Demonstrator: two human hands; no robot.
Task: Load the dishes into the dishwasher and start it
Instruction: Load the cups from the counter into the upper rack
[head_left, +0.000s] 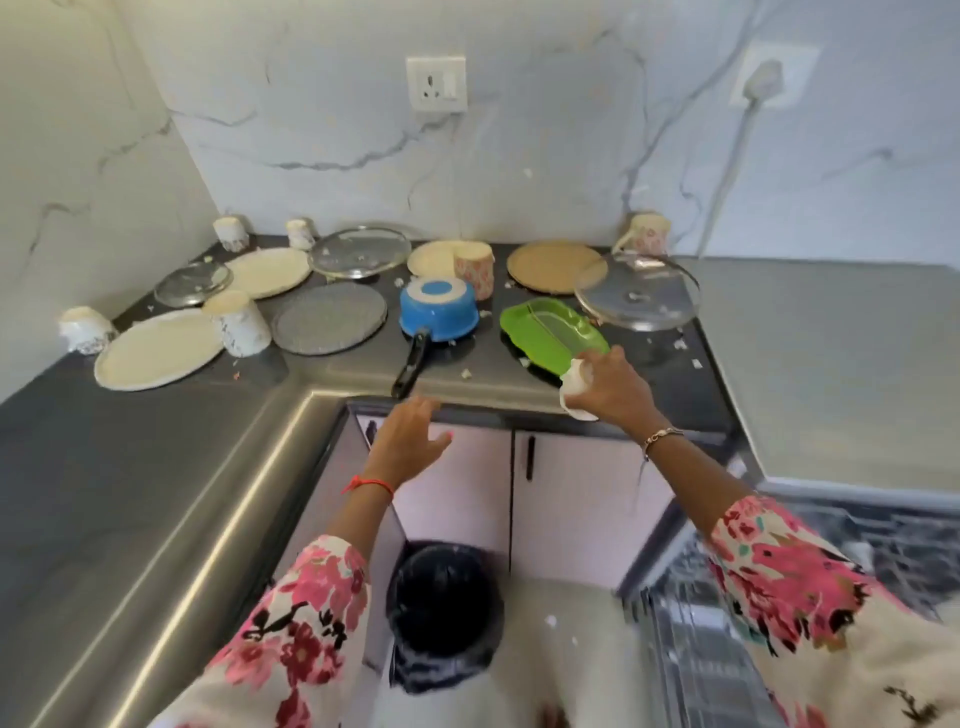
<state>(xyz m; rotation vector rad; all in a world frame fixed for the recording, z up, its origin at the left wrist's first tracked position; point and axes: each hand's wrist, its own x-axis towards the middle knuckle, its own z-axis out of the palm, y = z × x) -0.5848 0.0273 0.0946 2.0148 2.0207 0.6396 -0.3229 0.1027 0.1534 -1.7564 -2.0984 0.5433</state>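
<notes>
The head view looks down on a dark L-shaped desk (156, 447) with a steel edge, set against marbled white walls. On it I count five round plates: three cream ones (158, 349) (270, 271) (434, 257), one grey speckled (330, 318) and one tan (556, 266). Three glass lids lie among them, a small one (193, 283) at left, one (359, 250) near the middle and a large one (638, 299) at right. Six cups show, most of them upside down: four white marbled (85, 330) (237, 322) (230, 234) (300, 234) and two with a pink pattern (474, 269) (644, 234). One blue saucepan (439, 309) sits inverted, its black handle reaching over the desk's edge, and one glossy green oblong tray (550, 332) lies beside it. Crumbs dot the dark surface. The right hand (610, 387) reaches forward at the tray's near end, its fingers curled tight around a small white object that touches the tray; I cannot tell what the object is. The left hand (410, 434) hovers palm down just below the desk's edge near the pan handle, fingers spread and holding nothing. Both arms wear floral sleeves; a red thread circles the left wrist, a thin bracelet the right. The dishwasher (727, 649) stands open at lower right, its wire rack blurred. A black-lined bin (444, 613) sits on the floor below pale pink cabinet doors.
</notes>
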